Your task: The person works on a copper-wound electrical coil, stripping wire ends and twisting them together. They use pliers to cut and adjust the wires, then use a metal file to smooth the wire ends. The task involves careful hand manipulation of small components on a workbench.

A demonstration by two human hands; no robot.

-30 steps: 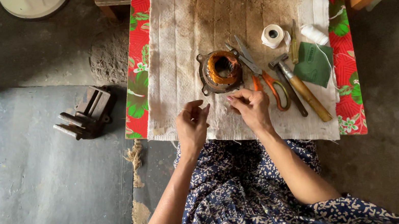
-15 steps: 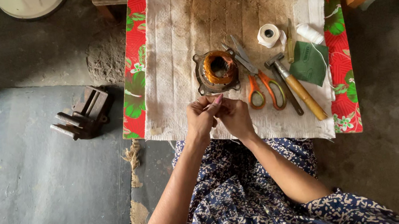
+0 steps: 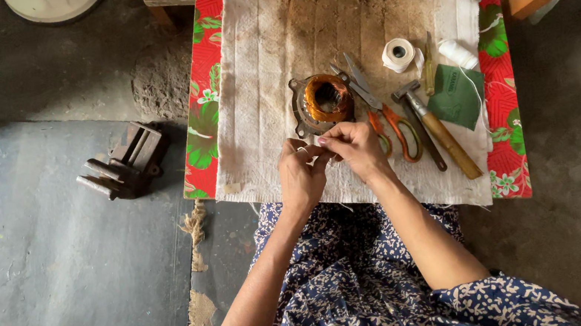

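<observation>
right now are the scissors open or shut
Shut. The orange-handled scissors lie flat on the white cloth, blades together in one strip pointing up-left, the two handle loops side by side next to the hammer.

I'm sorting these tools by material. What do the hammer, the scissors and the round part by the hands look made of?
Hammer: pale wooden handle, dull grey metal head.
Scissors: bare grey metal blades, glossy orange handles, likely plastic.
Round part: dark, worn metal housing around shiny orange-brown windings, probably copper wire.
Both hands meet just below it.
</observation>
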